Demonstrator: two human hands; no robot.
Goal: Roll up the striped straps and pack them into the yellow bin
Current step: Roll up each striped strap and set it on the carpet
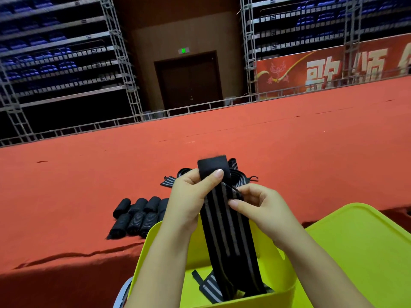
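Note:
I hold a black strap with grey stripes [224, 227] upright over the yellow bin [164, 247]. My left hand [189, 196] pinches its plain black top end between thumb and fingers. My right hand [255, 207] pinches the strap's right edge just below. The strap's lower part hangs down into the bin, where its tail lies on the bottom. Several rolled straps [135, 215] lie in two rows on the red cloth to the left. A loose pile of unrolled straps [240, 177] sits behind my hands, partly hidden.
The yellow bin lid [367, 252] lies to the right of the bin. The red cloth surface [89, 185] stretches far left and right, with its front edge close to me at the lower left. Metal scaffolding, seats and a red banner stand beyond.

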